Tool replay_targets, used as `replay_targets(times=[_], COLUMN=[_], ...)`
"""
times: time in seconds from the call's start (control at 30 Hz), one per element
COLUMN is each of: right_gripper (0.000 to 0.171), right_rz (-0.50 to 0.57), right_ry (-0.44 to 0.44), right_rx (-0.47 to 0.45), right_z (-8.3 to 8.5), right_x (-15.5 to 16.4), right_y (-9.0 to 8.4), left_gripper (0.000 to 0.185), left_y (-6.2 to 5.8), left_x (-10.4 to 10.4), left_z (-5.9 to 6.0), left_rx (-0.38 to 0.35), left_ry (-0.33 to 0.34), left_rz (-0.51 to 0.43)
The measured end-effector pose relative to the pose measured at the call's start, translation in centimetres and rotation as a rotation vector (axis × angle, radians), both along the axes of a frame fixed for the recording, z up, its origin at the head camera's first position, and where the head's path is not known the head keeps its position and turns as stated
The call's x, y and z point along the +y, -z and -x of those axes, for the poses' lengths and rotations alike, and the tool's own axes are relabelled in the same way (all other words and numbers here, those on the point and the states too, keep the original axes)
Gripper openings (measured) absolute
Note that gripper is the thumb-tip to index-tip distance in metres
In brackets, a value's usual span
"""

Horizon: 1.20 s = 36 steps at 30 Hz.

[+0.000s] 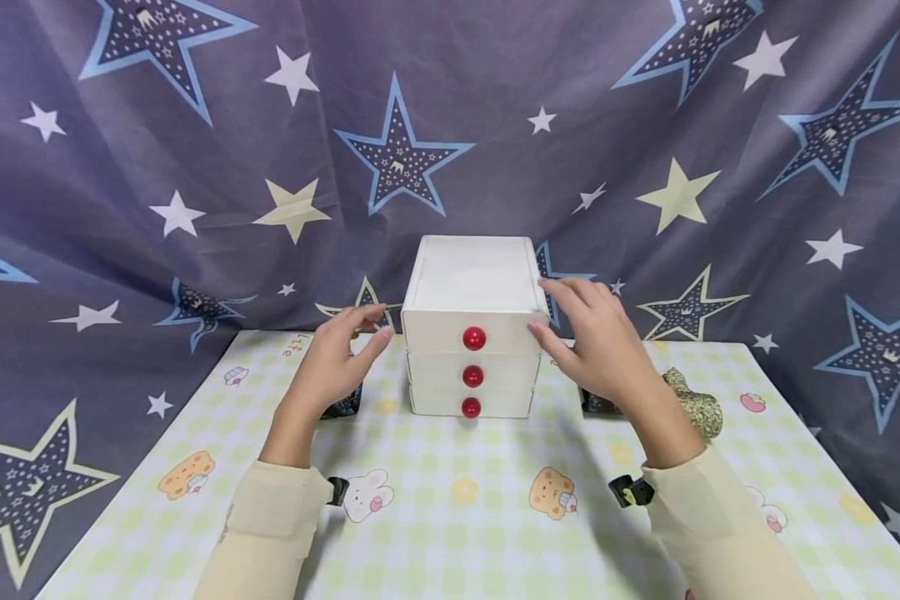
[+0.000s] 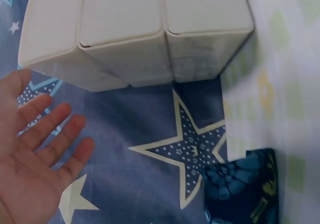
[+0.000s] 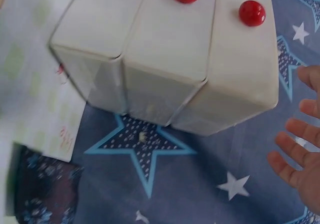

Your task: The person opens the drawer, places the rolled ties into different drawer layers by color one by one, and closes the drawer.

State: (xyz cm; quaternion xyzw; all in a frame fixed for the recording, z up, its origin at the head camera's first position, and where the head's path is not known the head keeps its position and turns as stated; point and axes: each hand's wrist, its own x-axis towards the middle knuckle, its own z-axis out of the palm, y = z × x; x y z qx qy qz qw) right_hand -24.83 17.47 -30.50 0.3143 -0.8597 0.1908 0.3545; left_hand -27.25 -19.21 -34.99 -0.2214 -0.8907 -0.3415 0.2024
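Against a star-printed grey-blue curtain, on a counter (image 1: 450, 517) under a checked cartoon cloth, both hands are spread wide and hold nothing: the left hand (image 1: 339, 354) at 9 o'clock and the right hand (image 1: 596, 342) at 3 o'clock of the white three-drawer box with red round knobs (image 1: 471, 327), seemingly flanking it to steady or lift it. The head view suggests the right fingertips meet the top corner, while the wrist views show a gap beside each palm and the box's plain side walls. Only the left wrist view clearly shows a dark blue patterned pouch (image 2: 242, 191) lying at the cloth's edge.

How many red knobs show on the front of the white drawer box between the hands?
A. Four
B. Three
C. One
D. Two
B. The white drawer box stands as three stacked drawers, each with one red knob on its front, in a vertical line. The left hand and the right hand flank it with straight fingers, neither on a knob.
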Motion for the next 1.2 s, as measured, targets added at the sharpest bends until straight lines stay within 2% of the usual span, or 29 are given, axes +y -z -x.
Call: replay_targets(times=[0.3,0.57,0.8,1.2], right_gripper=[0.051,0.039,0.035,0.030], right_rz=[-0.020,-0.055,-0.080,-0.099], right_ry=[-0.073,-0.111,-0.143,-0.179], right_rx=[0.059,0.117,0.135,0.158], right_z=[0.2,0.1,0.3,0.3], right_x=[-2.8,-5.2,-6.8,-8.2], right_y=[-1.3,-1.9,-1.5,0.0], left_gripper=[0.041,0.033,0.026,0.021], left_y=[-0.7,-0.7,-2.8,-1.8], left_x=[1.8,3.8,5.5,5.4], left_z=[0.9,1.9,-0.5,0.3], left_rx=[0.074,0.139,0.133,0.139], left_ry=[0.045,0.069,0.048,0.136], left_rz=[-0.163,-0.300,-0.432,-0.617])
